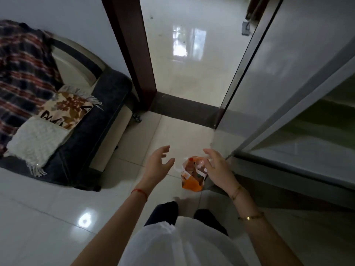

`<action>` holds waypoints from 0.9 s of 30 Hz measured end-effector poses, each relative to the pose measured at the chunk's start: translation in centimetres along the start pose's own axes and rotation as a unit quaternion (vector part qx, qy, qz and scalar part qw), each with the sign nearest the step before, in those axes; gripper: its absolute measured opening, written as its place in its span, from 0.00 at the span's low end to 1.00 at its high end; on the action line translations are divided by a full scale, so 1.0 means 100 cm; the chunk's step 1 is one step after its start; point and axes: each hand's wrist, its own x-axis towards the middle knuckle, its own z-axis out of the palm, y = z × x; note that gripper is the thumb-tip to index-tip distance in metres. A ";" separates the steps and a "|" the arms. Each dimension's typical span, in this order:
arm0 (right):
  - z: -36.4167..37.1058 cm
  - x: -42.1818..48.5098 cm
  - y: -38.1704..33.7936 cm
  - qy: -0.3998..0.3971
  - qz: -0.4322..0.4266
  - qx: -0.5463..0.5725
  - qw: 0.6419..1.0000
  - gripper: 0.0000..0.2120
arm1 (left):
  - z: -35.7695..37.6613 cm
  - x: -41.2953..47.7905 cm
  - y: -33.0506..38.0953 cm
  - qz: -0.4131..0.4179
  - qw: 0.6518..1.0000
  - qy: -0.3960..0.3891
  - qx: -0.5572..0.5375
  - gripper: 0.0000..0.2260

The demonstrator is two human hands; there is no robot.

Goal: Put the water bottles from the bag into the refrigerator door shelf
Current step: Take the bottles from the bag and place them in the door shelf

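Observation:
An orange and white bag point(191, 179) stands on the pale tiled floor just in front of my feet, its top open; bottle tops with a red cap show inside, blurred. My left hand point(158, 164) hovers to the left of the bag, fingers spread, holding nothing. My right hand point(217, 165) hangs over the bag's right side, fingers apart and empty. The grey refrigerator point(299, 77) fills the right side; its door looks swung open toward the doorway, and dim shelves point(317, 131) show behind the glass edge.
A dark sofa point(99, 135) with a striped blanket point(25, 70) and patterned cushions stands at the left. A dark wooden door frame point(134, 54) and a dark threshold point(184, 108) lead to a shiny tiled room beyond. My feet in dark socks point(167, 210) stand behind the bag.

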 end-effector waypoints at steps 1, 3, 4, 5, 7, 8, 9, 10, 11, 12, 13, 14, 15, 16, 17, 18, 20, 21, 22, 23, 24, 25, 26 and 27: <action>0.008 0.009 0.003 -0.009 0.019 -0.002 1.000 0.18 | 0.002 0.011 -0.008 -0.030 0.999 -0.018 -0.024 0.23; 0.023 0.028 0.012 -0.029 0.057 -0.009 0.998 0.17 | 0.009 0.033 -0.025 -0.102 0.990 -0.049 -0.085 0.23; 0.030 0.038 0.018 -0.035 0.075 -0.010 0.997 0.16 | 0.015 0.044 -0.033 -0.135 0.982 -0.064 -0.112 0.23; 0.036 0.047 0.024 -0.040 0.090 -0.010 0.995 0.16 | 0.021 0.055 -0.042 -0.166 0.973 -0.078 -0.137 0.24; 0.047 0.066 0.039 -0.048 0.120 -0.012 0.992 0.15 | 0.034 0.077 -0.059 -0.225 0.953 -0.096 -0.180 0.24; 0.052 0.074 0.048 -0.054 0.139 -0.018 0.989 0.14 | 0.042 0.087 -0.068 -0.253 0.942 -0.100 -0.199 0.24; 0.058 0.084 0.060 -0.062 0.155 -0.022 0.986 0.14 | 0.051 0.097 -0.078 -0.276 0.931 -0.104 -0.216 0.24; 0.065 0.094 0.073 -0.067 0.166 -0.023 0.984 0.14 | 0.061 0.106 -0.088 -0.294 0.921 -0.112 -0.229 0.23; 0.073 0.104 0.087 -0.069 0.172 -0.022 0.982 0.14 | 0.070 0.116 -0.100 -0.310 0.912 -0.122 -0.239 0.23; 0.082 0.115 0.104 -0.070 0.175 -0.023 0.982 0.14 | 0.081 0.126 -0.113 -0.327 0.903 -0.129 -0.248 0.22; 0.093 0.127 0.123 -0.071 0.178 -0.023 0.981 0.14 | 0.092 0.136 -0.126 -0.346 0.893 -0.131 -0.257 0.22; 0.105 0.138 0.142 -0.074 0.180 -0.025 0.981 0.15 | 0.104 0.145 -0.140 -0.367 0.881 -0.131 -0.268 0.22; 0.118 0.150 0.166 -0.077 0.186 -0.026 0.979 0.16 | 0.117 0.154 -0.153 -0.387 0.869 -0.132 -0.279 0.22; 0.131 0.161 0.187 -0.079 0.198 -0.029 0.977 0.17 | 0.129 0.163 -0.167 -0.403 0.859 -0.135 -0.287 0.22; 0.142 0.171 0.205 -0.082 0.211 -0.032 0.973 0.17 | 0.143 0.172 -0.180 -0.415 0.851 -0.138 -0.292 0.22; 0.152 0.180 0.217 -0.087 0.223 -0.038 0.970 0.17 | 0.156 0.180 -0.193 -0.424 0.845 -0.139 -0.296 0.22; 0.171 0.196 0.236 -0.095 0.241 -0.052 0.965 0.18 | 0.184 0.198 -0.217 -0.438 0.835 -0.136 -0.305 0.21; 0.183 0.207 0.250 -0.095 0.249 -0.054 0.962 0.19 | 0.198 0.208 -0.230 -0.444 0.830 -0.133 -0.309 0.21; 0.195 0.217 0.264 -0.094 0.253 -0.053 0.962 0.19 | 0.212 0.217 -0.242 -0.449 0.826 -0.132 -0.316 0.21; 0.207 0.226 0.277 -0.090 0.255 -0.051 0.961 0.20 | 0.226 0.227 -0.253 -0.454 0.820 -0.130 -0.323 0.21; 0.220 0.236 0.290 -0.086 0.258 -0.046 0.961 0.21 | 0.239 0.236 -0.266 -0.459 0.815 -0.129 -0.331 0.22; 0.232 0.247 0.306 -0.080 0.263 -0.038 0.961 0.23 | 0.252 0.246 -0.278 -0.464 0.809 -0.130 -0.338 0.22; 0.242 0.256 0.317 -0.073 0.264 -0.033 0.961 0.24 | 0.264 0.255 -0.288 -0.469 0.803 -0.133 -0.344 0.22; 0.252 0.266 0.329 -0.066 0.262 -0.029 0.962 0.25 | 0.277 0.264 -0.300 -0.473 0.797 -0.136 -0.350 0.23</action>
